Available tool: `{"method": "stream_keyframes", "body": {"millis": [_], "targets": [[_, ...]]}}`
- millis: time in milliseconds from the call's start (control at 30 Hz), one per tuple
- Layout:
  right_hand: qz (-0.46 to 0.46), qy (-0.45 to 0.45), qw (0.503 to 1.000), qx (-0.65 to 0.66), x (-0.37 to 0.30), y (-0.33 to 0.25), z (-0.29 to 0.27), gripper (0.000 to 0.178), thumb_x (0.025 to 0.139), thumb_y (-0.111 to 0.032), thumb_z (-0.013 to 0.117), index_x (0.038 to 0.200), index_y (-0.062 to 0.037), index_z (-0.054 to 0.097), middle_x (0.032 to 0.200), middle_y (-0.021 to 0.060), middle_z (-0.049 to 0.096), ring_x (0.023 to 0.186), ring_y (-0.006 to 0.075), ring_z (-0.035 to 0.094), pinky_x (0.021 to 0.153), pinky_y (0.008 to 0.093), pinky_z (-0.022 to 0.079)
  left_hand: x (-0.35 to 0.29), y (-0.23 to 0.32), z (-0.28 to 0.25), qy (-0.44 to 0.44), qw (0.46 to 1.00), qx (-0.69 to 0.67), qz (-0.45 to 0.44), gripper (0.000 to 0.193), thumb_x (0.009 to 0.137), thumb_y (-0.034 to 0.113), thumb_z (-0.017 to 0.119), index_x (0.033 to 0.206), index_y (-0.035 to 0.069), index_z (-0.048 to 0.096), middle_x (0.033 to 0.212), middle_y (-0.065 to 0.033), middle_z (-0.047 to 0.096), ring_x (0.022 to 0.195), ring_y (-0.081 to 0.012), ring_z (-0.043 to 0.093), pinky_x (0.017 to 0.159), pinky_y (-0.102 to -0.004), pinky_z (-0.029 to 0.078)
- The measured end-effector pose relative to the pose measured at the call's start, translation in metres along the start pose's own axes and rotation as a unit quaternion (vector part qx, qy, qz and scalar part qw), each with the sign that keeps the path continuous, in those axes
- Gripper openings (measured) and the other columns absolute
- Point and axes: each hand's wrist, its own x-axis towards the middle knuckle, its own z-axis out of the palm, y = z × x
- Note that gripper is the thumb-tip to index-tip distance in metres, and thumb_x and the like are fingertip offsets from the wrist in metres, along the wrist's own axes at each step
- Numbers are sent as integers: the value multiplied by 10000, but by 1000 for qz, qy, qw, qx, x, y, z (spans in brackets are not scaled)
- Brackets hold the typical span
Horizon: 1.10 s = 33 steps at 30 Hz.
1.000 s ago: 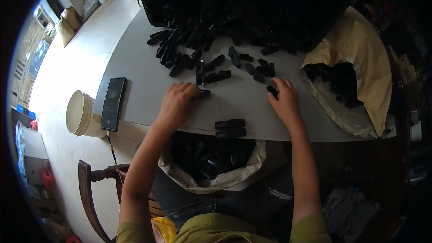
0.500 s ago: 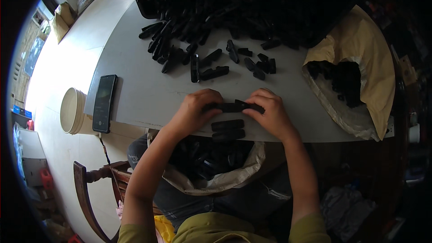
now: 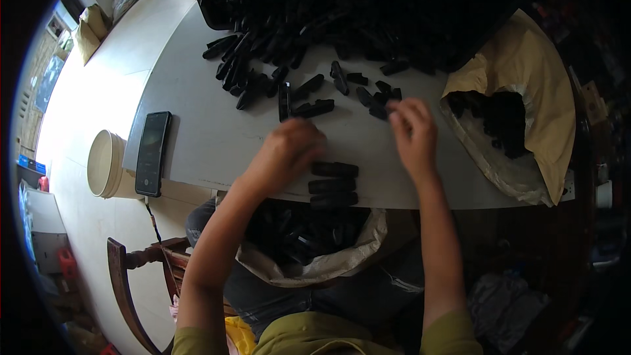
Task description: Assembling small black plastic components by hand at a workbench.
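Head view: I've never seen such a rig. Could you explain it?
There is no robot: a person works bare-handed. A fisheye camera worn on the head looks down, so straight edges bend. On the grey table lie a heap of black parts, three parts side by side near the edge, a phone and, at the right, a tan sack. The left hand, blurred, is just beyond the three; the right hand is by some loose parts. Whether either holds anything, I can't tell.

Glare bleaches the floor [image 3: 98, 102] at left; the right is dim.
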Motion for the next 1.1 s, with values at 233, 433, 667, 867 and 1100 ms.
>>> {"method": "stream_keyframes", "body": {"millis": [233,433,667,867,1100], "targets": [[32,-59,995,-71,23,30,-8,285,808,58,647,1080,-23,621,1118,88,602,776,189,608,677,281,501,37,-2,2,69,943,319,-64,232,786,46,652,1012,9,617,998,-118,581,936,-324,557,837,-412,474],[244,-52,932,263,-9,4,-9,204,831,13,686,1027,-4,634,933,30,622,654,94,579,607,232,483,15,6,14,19,997,73,-30,258,775,23,674,1022,29,603,1019,-133,586,979,-331,569,843,-406,479],[-3,-149,986,78,-12,-25,17,216,768,-19,757,959,7,659,840,26,609,669,98,601,589,245,486,12,1,13,26,995,-63,-66,272,743,-40,682,1006,4,630,1015,-139,616,927,-311,639,819,-350,512],[-39,-167,985,10,-15,-17,-4,262,698,-42,805,926,-5,682,822,41,615,654,111,588,573,256,466,15,-4,6,6,998,-54,-38,230,724,-39,696,950,-20,659,1005,-147,657,936,-307,650,812,-356,523],[-35,-144,989,24,-27,-17,10,271,682,-46,813,921,-9,692,782,47,627,658,133,605,565,267,473,18,-10,10,-6,997,-80,2,230,719,-16,713,943,-21,660,997,-153,659,933,-313,649,824,-366,512]]}}
